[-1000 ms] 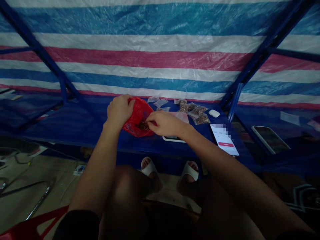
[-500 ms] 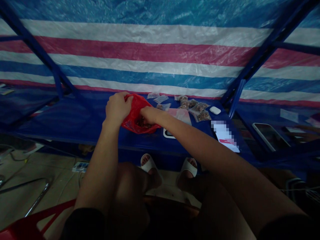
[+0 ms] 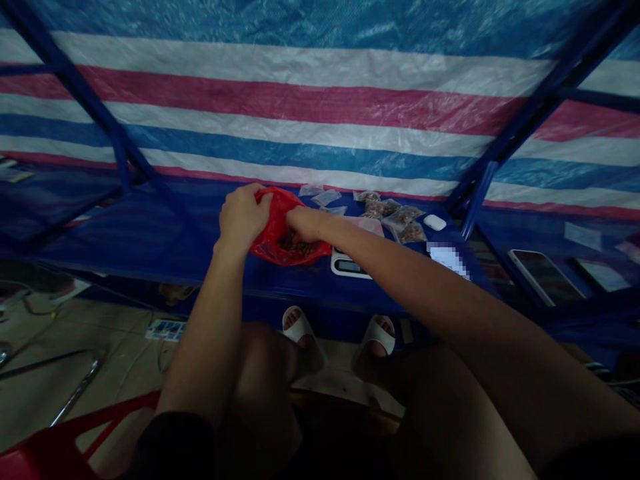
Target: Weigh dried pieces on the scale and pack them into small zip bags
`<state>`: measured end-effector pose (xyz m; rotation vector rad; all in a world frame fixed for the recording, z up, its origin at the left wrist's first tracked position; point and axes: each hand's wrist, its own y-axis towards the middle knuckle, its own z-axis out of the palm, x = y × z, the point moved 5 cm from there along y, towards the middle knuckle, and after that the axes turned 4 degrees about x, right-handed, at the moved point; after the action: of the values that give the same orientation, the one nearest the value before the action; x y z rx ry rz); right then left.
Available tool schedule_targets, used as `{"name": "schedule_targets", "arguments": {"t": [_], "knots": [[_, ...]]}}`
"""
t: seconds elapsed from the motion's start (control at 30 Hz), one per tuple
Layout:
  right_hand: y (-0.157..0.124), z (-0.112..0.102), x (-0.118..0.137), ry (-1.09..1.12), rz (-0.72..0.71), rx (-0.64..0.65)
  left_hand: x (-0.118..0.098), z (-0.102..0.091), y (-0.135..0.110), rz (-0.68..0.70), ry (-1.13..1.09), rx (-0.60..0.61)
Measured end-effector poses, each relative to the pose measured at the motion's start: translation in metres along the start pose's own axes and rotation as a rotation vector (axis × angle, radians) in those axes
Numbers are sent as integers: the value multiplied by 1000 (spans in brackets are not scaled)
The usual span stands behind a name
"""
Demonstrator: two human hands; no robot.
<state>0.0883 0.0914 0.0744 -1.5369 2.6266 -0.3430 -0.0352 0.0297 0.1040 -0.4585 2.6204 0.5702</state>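
A red plastic bag [image 3: 273, 243] stands with its mouth open on the blue table [image 3: 165, 247]. My left hand [image 3: 245, 212] grips the bag's rim on its left side. Small brown pieces [image 3: 297, 245] lie inside the bag. My right hand [image 3: 304, 225] reaches into the bag among them, its fingertips hidden, so I cannot tell what they hold. Just right of the bag, partly under my right forearm, is a white kitchen scale [image 3: 345, 265] with a small display. A clear pinkish sheet or bag [image 3: 373, 225] lies on the scale's far part.
Several filled clear zip bags [image 3: 400, 219] lie behind the scale, with flat clear bags [image 3: 326, 197] to their left. A white earbud case [image 3: 435, 222] and a phone [image 3: 447, 260] lie on the right. Another phone [image 3: 545, 277] lies beyond a blue metal frame [image 3: 505, 147]. A striped tarp [image 3: 310, 100] hangs behind.
The view has shifted slightly, so the bag and table things appear a little further right. More of the scale shows. My left hand still holds the rim; my right hand remains inside the bag.
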Motion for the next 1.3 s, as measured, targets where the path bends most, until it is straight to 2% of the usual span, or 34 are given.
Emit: {"name": "schedule_targets", "arguments": {"t": [0.2,0.33,0.57,0.73,1.03,1.13,1.3], "knots": [[-5,-14,-9,26,-72,-25,1,-2,-1,-23,-22,-9],[-11,-13,-16,85,-97,-16,-2,-4,-4,-21,-17,-27],[-28,-19,-30,285,-164,-49,-8,-15,-8,-5,-38,-41],[-42,-26,-43,423,-156,-105,-9,-13,-7,-14,-35,-57],[-40,-14,-27,327,-149,-63,-12,-11,-8,-16,-50,-63],[-40,-16,-29,312,-140,-56,-13,-11,-10,-13,-63,-73],[-39,-20,-37,390,-128,-117,-17,-12,-11,-7,-79,-90]]}}
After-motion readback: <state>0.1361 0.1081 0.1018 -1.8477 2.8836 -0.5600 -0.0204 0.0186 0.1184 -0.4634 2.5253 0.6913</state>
